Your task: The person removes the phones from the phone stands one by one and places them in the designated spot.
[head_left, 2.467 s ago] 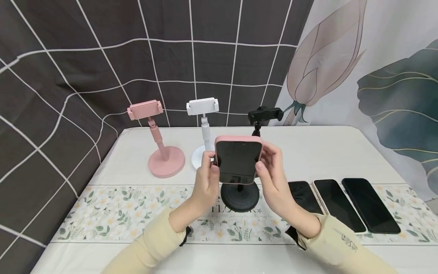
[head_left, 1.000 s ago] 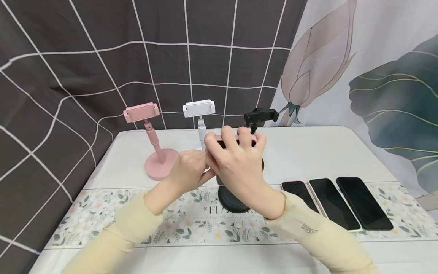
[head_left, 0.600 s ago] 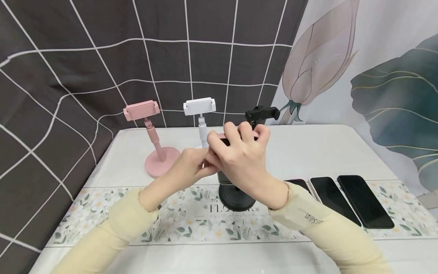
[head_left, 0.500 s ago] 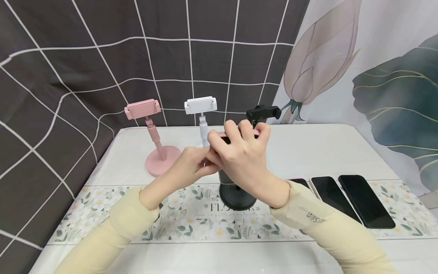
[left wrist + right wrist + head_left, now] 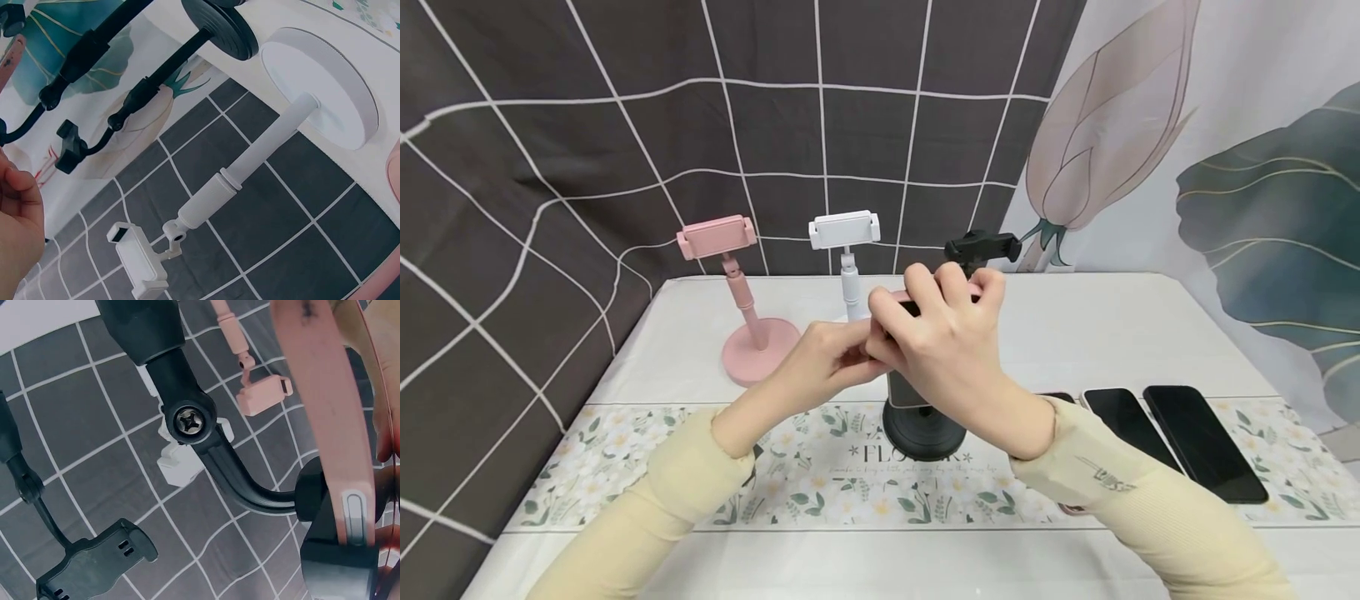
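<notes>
A phone in a pink case point(image 5: 907, 392) stands upright in front of the near black phone stand point(image 5: 923, 435), screen towards me. My right hand point(image 5: 947, 354) lies across the screen, its fingers bent over the top edge, hiding most of it. At the phone's left side, my left hand point(image 5: 816, 360) pinches the end of the stand's clamp, partly covered by the right hand. The right wrist view has the black clamp point(image 5: 340, 572) against the edge of the pink case point(image 5: 325, 419). Curled fingers of the left hand point(image 5: 19, 219) show in the left wrist view.
Behind stand a pink phone stand point(image 5: 718, 238), a white phone stand point(image 5: 845, 230) and a second black phone stand point(image 5: 982, 247). Dark phones lie at the right, one phone point(image 5: 1206, 442) outermost, others partly under my right sleeve point(image 5: 1138, 500). A dark grid curtain point(image 5: 775, 133) hangs behind the table.
Earlier both hands held the phone by its sides. The right hand has since moved across the screen and the left to the phone's left edge. Over the last second they barely move.
</notes>
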`<state>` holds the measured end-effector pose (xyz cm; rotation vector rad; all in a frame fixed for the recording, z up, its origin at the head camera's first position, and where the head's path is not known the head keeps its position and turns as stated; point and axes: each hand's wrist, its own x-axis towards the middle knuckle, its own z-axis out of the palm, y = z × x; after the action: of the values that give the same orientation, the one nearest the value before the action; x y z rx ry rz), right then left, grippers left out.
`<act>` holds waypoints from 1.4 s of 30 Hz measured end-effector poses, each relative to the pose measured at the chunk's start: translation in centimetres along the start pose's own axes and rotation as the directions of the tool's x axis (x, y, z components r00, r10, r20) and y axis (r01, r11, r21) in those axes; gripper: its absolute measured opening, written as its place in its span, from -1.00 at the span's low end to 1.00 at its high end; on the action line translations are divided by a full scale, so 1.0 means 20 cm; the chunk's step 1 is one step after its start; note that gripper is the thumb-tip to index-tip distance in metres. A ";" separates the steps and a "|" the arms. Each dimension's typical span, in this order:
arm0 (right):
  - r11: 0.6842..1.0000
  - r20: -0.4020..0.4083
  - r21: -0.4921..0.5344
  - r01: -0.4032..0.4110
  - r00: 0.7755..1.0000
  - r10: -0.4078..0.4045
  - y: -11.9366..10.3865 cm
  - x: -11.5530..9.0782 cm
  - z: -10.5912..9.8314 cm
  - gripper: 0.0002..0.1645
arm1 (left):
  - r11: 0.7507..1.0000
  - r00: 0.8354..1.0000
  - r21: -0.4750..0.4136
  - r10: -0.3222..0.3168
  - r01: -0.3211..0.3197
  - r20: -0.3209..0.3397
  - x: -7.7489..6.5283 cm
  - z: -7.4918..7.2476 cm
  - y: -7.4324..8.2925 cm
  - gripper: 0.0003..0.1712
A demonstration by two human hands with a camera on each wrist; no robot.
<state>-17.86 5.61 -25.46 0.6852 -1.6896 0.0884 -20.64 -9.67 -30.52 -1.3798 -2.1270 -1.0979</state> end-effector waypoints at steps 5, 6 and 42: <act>0.999 -0.006 0.035 0.014 1.000 -0.014 0.02 -0.01 -0.01 -0.94 | 1.000 1.000 -0.017 -0.002 0.002 0.014 0.00 0.01 -0.01 -0.88; 0.999 -0.005 0.043 0.014 1.000 -0.014 0.03 -0.01 -0.01 -0.94 | 1.000 1.000 -0.021 0.000 0.001 0.017 0.00 0.01 -0.01 -0.88; 0.953 -0.008 0.303 0.016 1.000 -0.014 0.09 -0.05 -0.09 -0.88 | 0.872 0.941 0.432 0.312 -0.231 -0.127 0.04 0.06 0.02 -0.78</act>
<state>-17.11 8.08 -25.35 0.9254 -1.6814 0.3451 -20.53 -8.14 -30.61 -1.2605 -1.8168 -0.5975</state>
